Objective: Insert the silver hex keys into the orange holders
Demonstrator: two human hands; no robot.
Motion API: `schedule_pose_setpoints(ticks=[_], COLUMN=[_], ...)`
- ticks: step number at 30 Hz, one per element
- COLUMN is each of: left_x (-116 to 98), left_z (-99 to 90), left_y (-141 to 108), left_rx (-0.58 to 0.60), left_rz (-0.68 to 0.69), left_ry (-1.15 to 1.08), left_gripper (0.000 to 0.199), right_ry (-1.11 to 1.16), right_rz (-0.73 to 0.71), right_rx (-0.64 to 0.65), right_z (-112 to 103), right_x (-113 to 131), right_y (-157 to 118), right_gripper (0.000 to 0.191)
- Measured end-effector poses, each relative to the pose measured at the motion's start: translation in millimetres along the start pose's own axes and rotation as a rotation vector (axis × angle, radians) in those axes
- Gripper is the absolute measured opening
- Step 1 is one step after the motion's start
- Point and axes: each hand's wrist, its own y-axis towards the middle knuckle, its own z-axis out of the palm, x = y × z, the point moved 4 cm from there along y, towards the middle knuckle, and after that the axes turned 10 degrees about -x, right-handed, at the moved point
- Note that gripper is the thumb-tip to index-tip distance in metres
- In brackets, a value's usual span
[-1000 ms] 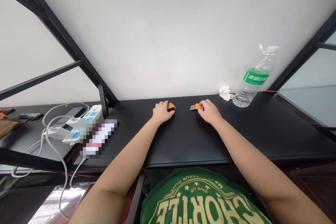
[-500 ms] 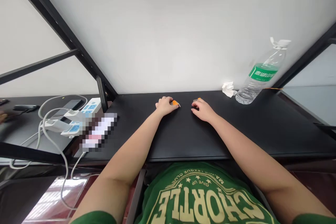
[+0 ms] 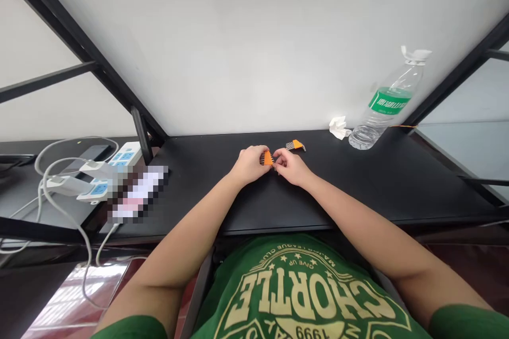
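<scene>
While the left hand [image 3: 251, 165] grips an orange tool holder [image 3: 268, 158] in the middle of the frame, the right hand [image 3: 293, 167] has bent fingers by its right end; I cannot tell if they pinch it. A second holder [image 3: 296, 144] lies just above, on the black worktop [image 3: 278, 206].

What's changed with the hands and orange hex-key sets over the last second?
Right hand let go of the farther set, now lying on the tabletop, and moved left to the nearer set's right edge. Left hand shifted right, that one in its grip. Bottle and crumpled tissue stayed put.
</scene>
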Motion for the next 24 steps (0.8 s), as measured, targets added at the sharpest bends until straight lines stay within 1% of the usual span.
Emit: schedule_pose_setpoints(ticks=[4, 6, 8, 11, 14, 16, 18, 20, 22, 24], left_x=[-6, -3, 6, 26, 37, 34, 22, 8, -4, -10], left_z=[1.6, 4.5, 5.9, 3.2, -1.8, -2.8, -1.7, -0.2, 0.9, 2.0], left_y=[-4, -4, -2, 1, 1, -1, -4, -6, -7, -8], left_rx=[0.001, 0.009, 0.019, 0.029, 0.004, -0.009, -0.009, -0.020, -0.030, -0.022], left_rz=[0.041, 0.073, 0.083, 0.028, -0.018, -0.016, 0.016, 0.050, 0.068, 0.087], left_ry=[0.018, 0.066, 0.117, 0.100, -0.004, -0.102, -0.186, -0.223, -0.232, -0.222], left_gripper=[0.031, 0.032, 0.033, 0.028, 0.031, 0.032, 0.030, 0.026, 0.025, 0.023], right_ry=[-0.069, -0.130, -0.204, -0.312, -0.396, -0.441, -0.428, -0.331, -0.214, -0.153], right_rz=[0.013, 0.039, 0.072, 0.124, 0.116, 0.033, -0.086, -0.165, -0.181, -0.172], right_rx=[-0.044, -0.078, -0.092, -0.047, 0.049, 0.066, 0.017, -0.019, 0.000, 0.001], right_z=[0, -7, -18, -33, -39, -37, -33, -28, -22, -18], right_x=[8, 10, 7, 0, -4, -1, 6, 13, 15, 15], right_y=[-7, -7, -5, -3, -3, -4, -5, -7, -8, -7], right_gripper=[0.032, 0.029, 0.021, 0.012, 0.010, 0.003, 0.008, 0.012, 0.012, 0.013])
